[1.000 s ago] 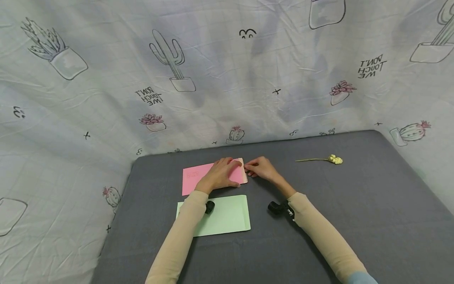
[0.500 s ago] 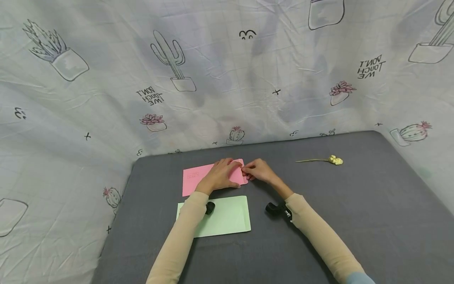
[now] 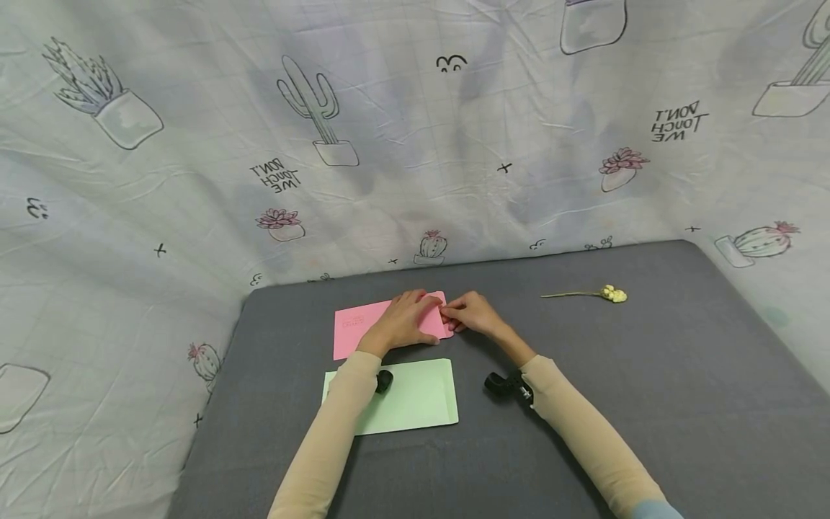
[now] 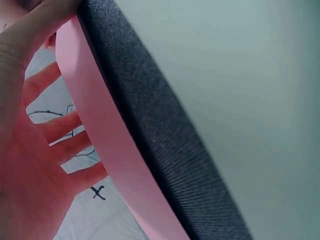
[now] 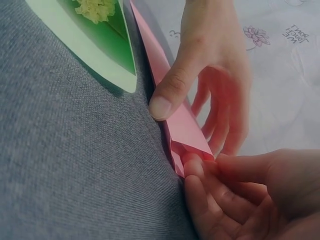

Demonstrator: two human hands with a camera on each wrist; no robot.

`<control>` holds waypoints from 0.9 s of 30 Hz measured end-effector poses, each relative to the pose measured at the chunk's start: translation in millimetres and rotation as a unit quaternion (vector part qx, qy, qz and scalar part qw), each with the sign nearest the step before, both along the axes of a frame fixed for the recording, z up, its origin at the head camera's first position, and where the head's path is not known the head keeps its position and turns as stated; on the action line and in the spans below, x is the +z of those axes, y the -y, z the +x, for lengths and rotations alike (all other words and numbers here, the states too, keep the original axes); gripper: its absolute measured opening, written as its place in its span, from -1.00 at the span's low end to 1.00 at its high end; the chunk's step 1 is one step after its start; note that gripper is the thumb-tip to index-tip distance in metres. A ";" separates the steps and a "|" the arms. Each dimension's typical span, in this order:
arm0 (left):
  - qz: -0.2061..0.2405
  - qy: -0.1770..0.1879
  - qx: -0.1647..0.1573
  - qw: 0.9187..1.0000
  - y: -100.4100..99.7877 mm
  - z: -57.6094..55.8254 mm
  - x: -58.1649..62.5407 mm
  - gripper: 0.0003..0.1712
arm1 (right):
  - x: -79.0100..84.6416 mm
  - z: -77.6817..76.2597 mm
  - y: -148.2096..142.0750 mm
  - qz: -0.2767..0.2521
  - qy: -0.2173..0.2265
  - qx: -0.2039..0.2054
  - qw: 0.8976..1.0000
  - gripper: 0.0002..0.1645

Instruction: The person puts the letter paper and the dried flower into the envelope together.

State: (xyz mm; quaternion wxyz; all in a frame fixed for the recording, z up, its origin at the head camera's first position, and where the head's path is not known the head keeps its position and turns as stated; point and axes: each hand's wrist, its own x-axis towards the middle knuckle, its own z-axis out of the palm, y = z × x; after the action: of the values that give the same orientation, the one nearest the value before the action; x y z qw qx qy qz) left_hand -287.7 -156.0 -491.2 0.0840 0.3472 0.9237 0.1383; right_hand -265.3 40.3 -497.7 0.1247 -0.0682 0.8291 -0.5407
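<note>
A pink envelope [image 3: 359,326] lies toward the back left of the table, its mouth facing right. My left hand [image 3: 403,321] spans it from above and holds it, thumb on the near edge and fingers along the far edge. At the mouth, my right hand [image 3: 475,313] pinches the upper lip, with the thumb outside and fingertips tucked into the opening [image 5: 186,152]. Nearer to me lies a light green envelope [image 3: 415,395], partly hidden under my left forearm. The right wrist view shows it gaping, with a pale yellow flower [image 5: 97,9] inside.
A yellow flower [image 3: 612,293] on a thin stem lies at the back right of the grey table [image 3: 622,375]. A white cloth [image 3: 402,144] printed with cacti hangs behind the table and along its left side.
My right hand has moved slightly left, its fingertips going into the pink envelope's mouth. The pale strip seen there earlier is now covered. The left hand keeps its place.
</note>
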 end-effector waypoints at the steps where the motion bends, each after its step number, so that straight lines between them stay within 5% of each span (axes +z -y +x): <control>1: -0.003 0.001 0.001 1.000 -0.2 -0.2 -0.2 -0.14 | -0.2 0.0 -0.8 -0.005 0.003 0.000 1.000 -0.73; 12: -0.006 0.001 0.005 1.000 -1.4 -3.0 -2.9 -0.12 | 5.8 3.3 -24.0 0.006 0.001 -0.003 1.000 -0.68; 27: 0.011 -0.002 0.004 1.000 -2.0 -3.2 -1.5 -0.14 | 24.9 4.4 -114.2 0.088 -0.065 -0.052 0.993 -0.61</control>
State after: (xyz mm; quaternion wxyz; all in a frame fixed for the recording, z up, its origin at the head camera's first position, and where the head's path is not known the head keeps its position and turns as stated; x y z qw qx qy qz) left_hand -290.9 -154.0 -492.7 0.0773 0.3445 0.9238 0.1484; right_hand -260.9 154.5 -472.8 0.0477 -0.0488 0.8822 -0.4658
